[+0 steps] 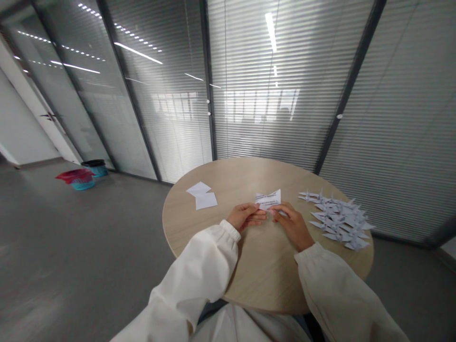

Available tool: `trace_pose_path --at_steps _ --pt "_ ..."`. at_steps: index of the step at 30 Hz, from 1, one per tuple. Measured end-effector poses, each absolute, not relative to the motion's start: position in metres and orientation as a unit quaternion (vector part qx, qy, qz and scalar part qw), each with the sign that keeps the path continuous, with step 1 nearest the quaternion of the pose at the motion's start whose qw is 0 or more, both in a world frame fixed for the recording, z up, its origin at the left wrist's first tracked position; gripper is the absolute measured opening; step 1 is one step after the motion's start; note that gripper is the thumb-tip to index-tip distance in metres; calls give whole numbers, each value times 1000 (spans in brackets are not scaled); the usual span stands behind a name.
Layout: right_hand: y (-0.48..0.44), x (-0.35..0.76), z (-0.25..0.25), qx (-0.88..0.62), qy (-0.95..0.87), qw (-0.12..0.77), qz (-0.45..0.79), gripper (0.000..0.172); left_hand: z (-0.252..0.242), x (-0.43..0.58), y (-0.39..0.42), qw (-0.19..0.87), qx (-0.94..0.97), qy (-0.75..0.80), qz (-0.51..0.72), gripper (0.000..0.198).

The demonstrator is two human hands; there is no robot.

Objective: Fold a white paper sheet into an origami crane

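Note:
A small folded white paper point(270, 199) with printed lines stands between both hands above the round wooden table point(228, 256). My left hand point(245, 216) pinches its left lower corner with closed fingers. My right hand point(291, 224) grips the right lower edge, fingers curled. Both arms wear cream sleeves.
Several folded paper cranes point(338, 216) lie in a heap at the table's right side. Two white paper squares point(203, 195) lie flat on the left part. Glass partitions with blinds stand behind the table. Red and blue bins point(83, 176) sit on the grey floor at far left.

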State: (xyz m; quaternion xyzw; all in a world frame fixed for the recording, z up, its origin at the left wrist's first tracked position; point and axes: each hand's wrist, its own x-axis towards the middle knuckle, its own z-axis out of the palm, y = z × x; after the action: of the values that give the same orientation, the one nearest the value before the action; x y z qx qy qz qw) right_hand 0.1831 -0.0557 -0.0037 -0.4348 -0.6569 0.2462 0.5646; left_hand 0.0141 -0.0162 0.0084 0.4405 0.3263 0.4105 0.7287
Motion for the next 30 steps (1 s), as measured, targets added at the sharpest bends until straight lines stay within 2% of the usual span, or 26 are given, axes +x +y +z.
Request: trace_pose_path --at_steps 7,12,17,20,22,25,27,30 --pt "-56 183 -3 -435 -656 555 270 26 7 14 -16 731 454 321 395 26" --pt "-56 182 -4 -427 -692 530 241 22 4 14 -14 733 448 316 403 31" --pt "-57 182 -5 -424 -706 515 240 17 4 13 -14 689 491 331 418 35" --pt "-59 181 -3 -448 -703 522 184 17 3 14 -14 646 537 341 422 40" --pt "-60 179 -2 -460 -676 552 161 26 0 15 -15 626 574 344 400 40" --pt "-60 177 -1 -467 -654 573 159 54 -5 18 -16 578 647 348 356 33" --pt "-61 177 -1 -482 -661 553 161 59 -8 19 -17 533 690 354 339 25" --pt "-62 180 -1 -517 -657 525 163 32 -11 19 -16 509 712 350 333 18"
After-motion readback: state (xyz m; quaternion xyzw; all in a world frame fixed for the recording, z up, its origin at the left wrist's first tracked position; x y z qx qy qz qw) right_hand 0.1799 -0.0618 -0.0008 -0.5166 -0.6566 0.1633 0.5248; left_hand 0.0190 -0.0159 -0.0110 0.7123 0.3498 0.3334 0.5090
